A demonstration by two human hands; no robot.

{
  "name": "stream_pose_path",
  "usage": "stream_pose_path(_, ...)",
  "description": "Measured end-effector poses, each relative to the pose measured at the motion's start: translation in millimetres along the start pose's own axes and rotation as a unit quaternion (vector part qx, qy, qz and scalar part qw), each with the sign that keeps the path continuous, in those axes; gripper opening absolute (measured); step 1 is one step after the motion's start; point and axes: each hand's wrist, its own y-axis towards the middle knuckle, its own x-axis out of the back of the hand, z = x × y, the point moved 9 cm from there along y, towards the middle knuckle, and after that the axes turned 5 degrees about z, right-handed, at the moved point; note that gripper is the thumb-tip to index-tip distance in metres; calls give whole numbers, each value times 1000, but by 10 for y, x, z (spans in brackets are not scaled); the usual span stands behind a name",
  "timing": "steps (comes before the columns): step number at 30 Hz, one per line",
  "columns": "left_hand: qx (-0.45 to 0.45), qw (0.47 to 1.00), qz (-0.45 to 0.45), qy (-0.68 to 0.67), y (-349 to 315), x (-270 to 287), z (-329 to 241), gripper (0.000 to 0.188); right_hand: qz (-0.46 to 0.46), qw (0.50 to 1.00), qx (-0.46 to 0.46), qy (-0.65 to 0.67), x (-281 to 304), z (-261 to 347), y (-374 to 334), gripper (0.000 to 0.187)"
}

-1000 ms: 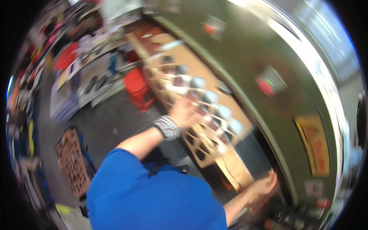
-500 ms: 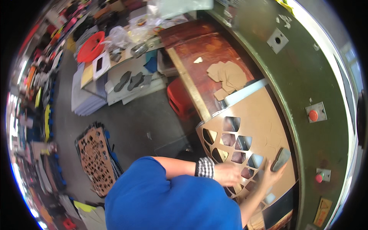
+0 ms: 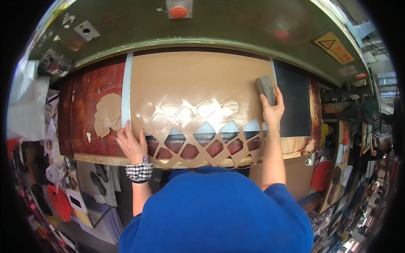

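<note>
A tan sheet (image 3: 198,69) lies over the work surface, with rows of angular holes along its near side and cut outlines in its middle. My left hand (image 3: 133,145) rests at the sheet's near left corner, fingers apart, holding nothing. At the far right of the sheet, my right hand (image 3: 273,111) grips a grey block (image 3: 265,90) between thumb and fingers. The block stands tilted near the sheet's right edge; its underside is hidden.
Cut tan pieces (image 3: 108,113) lie stacked on the reddish board (image 3: 80,109) to the left. A dark panel (image 3: 293,99) is on the right. Along the back runs a green machine beam (image 3: 228,27) with a red button (image 3: 178,12). A red basin (image 3: 59,203) sits lower left.
The view has swung round to face the machine. My left hand has gone from above the holes to the sheet's left corner and spread its fingers. My right hand still holds the block.
</note>
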Motion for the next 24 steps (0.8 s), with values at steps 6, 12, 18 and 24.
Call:
stream_pose_path(6, 146, 980, 107, -87, 320, -238, 409, 53, 52, 925, 219, -305, -16, 214, -59, 62)
stream_pose_path(12, 144, 839, 232, -472, 524, -380, 252, 37, 126, 942, 297, -96, -955, 1061, -684, 61)
stream_pose_path(18, 123, 697, 292, -643, 661, -300, 91, 38, 378, 872, 309, -41, -2395, 1795, -1366, 83)
stream_pose_path(24, 166, 541, 313, -763, 802, -419, 234, 40, 360, 852, 372, -79, -2967, 2082, -1444, 62)
